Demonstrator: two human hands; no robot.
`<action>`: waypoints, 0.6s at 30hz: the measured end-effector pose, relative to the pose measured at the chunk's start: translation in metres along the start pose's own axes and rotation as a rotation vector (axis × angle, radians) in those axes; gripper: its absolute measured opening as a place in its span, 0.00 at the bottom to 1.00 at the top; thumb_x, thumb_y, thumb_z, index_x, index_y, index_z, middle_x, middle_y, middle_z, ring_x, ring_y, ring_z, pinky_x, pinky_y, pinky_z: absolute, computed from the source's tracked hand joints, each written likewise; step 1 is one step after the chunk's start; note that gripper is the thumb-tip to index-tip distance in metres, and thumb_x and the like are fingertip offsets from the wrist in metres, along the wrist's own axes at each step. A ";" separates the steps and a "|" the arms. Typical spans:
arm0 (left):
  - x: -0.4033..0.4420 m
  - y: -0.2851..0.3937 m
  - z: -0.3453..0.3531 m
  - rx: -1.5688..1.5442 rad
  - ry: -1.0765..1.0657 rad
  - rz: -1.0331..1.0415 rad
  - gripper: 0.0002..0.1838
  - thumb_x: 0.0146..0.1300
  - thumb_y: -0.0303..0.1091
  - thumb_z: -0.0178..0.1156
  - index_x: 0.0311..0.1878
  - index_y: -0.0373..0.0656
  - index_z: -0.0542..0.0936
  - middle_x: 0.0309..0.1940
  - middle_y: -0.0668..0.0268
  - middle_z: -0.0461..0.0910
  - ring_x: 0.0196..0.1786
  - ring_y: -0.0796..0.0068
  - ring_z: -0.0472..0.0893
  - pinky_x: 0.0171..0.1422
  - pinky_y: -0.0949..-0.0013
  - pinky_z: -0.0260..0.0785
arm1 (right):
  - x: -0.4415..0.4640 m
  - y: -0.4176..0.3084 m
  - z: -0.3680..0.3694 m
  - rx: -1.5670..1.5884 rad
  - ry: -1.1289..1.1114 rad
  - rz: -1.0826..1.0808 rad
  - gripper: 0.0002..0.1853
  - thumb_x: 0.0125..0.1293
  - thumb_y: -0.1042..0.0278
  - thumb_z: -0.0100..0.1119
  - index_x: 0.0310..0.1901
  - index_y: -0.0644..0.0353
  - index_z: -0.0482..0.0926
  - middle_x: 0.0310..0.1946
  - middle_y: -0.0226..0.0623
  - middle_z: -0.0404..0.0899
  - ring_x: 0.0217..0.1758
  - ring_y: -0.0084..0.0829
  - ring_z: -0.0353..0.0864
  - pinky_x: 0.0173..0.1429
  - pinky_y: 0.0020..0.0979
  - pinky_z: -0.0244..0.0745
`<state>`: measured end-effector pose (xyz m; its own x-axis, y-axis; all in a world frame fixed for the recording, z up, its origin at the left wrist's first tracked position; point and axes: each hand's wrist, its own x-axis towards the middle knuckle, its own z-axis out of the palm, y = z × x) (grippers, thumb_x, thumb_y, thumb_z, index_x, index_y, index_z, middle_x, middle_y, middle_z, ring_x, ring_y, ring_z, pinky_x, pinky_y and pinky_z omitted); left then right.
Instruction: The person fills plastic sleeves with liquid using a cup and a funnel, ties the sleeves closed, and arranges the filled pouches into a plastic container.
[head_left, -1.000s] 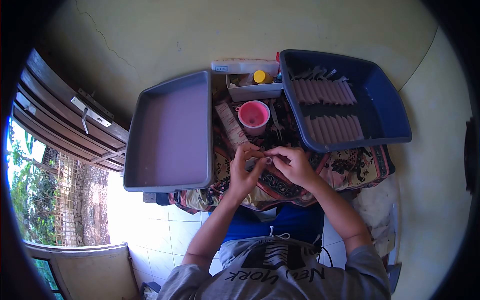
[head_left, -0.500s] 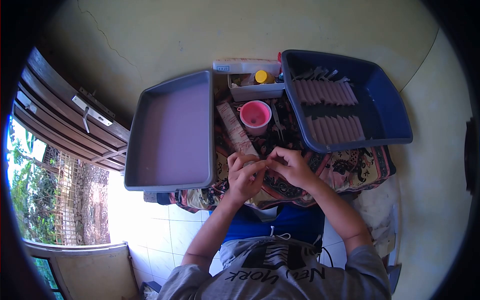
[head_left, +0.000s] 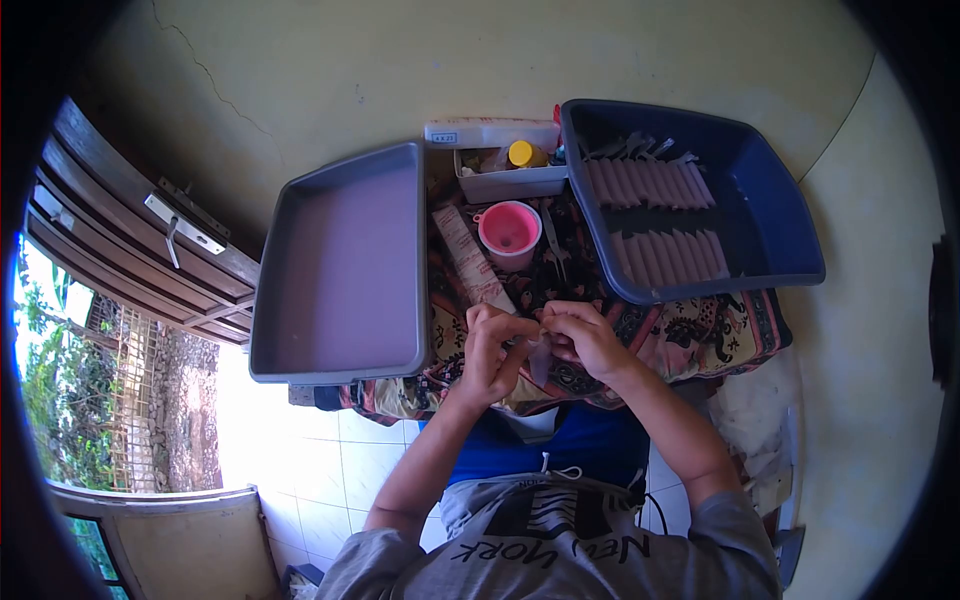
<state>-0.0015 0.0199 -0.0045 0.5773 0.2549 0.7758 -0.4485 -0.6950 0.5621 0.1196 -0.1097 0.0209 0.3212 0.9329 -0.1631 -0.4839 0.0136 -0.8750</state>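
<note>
In the head view, the person's two hands meet over the near part of a patterned cloth [head_left: 690,335], fingertips almost together. The left hand [head_left: 492,350] is curled with thumb and fingers pinched, and the right hand [head_left: 588,340] is bent the same way just beside it. Between them hangs a small translucent plastic bag [head_left: 541,364], its upper end gripped at the fingertips of both hands. The fingers cover that end, so whether it is knotted or twisted cannot be told.

Beyond the hands, a printed packet [head_left: 470,258] lies slantwise on the cloth, its near end close to the left hand. Just right of it, a pink funnel [head_left: 508,222] sits in a white cup [head_left: 513,262], with scissors [head_left: 553,250] beside the cup. Farther back stands a grey bin [head_left: 512,186] holding a yellow-capped container [head_left: 521,153] among other items.

At the left is a grey tray [head_left: 423,270] of pale purple liquid [head_left: 345,265]. At the right, a dark blue tub [head_left: 775,235] holds two rows of slim, purple-filled bags [head_left: 668,258].
</note>
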 end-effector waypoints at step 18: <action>0.038 0.026 -0.005 0.357 -0.202 -0.194 0.10 0.47 0.28 0.71 0.35 0.45 0.84 0.27 0.71 0.80 0.33 0.70 0.72 0.46 0.64 0.60 | -0.009 -0.009 -0.003 -0.427 0.121 -0.327 0.09 0.69 0.69 0.56 0.31 0.63 0.76 0.18 0.23 0.72 0.21 0.10 0.67 0.23 0.16 0.58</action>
<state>0.0058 0.0146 0.0411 0.7650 0.2917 0.5741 -0.0755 -0.8448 0.5298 0.1234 -0.1196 0.0291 0.5027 0.8563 0.1189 0.0222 0.1247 -0.9920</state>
